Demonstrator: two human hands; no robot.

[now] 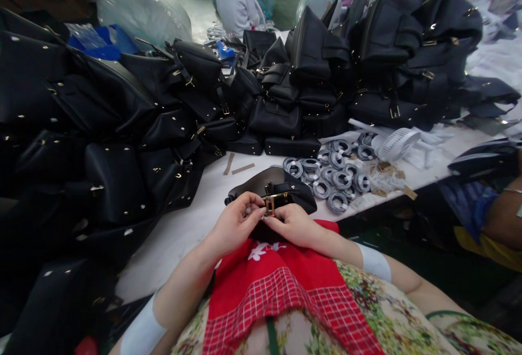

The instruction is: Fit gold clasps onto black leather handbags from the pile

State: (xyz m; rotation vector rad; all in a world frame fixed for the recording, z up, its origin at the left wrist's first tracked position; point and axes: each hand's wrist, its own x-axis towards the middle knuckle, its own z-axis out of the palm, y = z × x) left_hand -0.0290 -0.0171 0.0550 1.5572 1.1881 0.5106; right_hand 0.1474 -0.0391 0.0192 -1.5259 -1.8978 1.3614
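Observation:
A black handbag [299, 191] lies at the table's front edge, close to my body. At its near side is a gold metal buckle [269, 206]. My left hand [240, 215] is closed at the buckle's left side, thumb and fingertips pinched together. From the right, my right hand [291, 221] grips the buckle's lower edge with its fingers bent behind it. The fingers of both hands partly hide the strap under the buckle.
Piles of black handbags [110, 175] cover the table's left and back. Rolled grey straps [336, 173] lie to the right, beside a white fan [397, 143]. Two brown strips [243, 168] rest on the white tabletop [185, 224]. A person's arm [508, 213] is at the right edge.

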